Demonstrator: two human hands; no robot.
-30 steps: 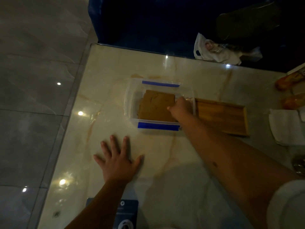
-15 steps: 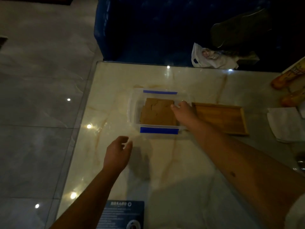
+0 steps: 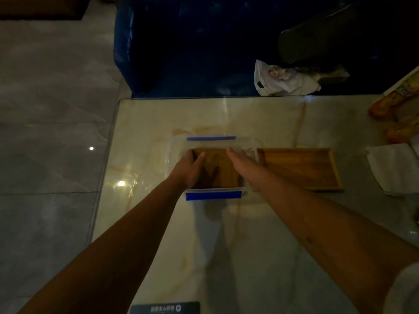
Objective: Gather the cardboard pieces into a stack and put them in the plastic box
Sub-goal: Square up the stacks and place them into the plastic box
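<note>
Head view: clear rectangular plastic box (image 3: 176,152) with blue clip strips on its near and far rims sits on the pale marble worktop (image 3: 238,245), long axis running left-right, open side up. Inside it lies the flat brown cardboard stack (image 3: 217,164), flat on the box floor, long axis also left-right as far as it shows. Cardboard looks plain brown, dim, edges roughly squared; how many pieces, cannot tell. Left hand (image 3: 192,165) reaches into the box at the stack's left end, fingers loosely spread and resting on the cardboard, not clamped. Right hand (image 3: 240,158) is at the stack's right end, flat and open, fingers together pointing away; whether it touches the cardboard is unclear. Both hands and their shadows hide much of the stack. Just right of the box, a shallow brown wooden tray (image 3: 301,168) lies, long axis left-right. White folded paper towel (image 3: 390,168) is cut off at the right edge. Scene is dark, detail soft.
</note>
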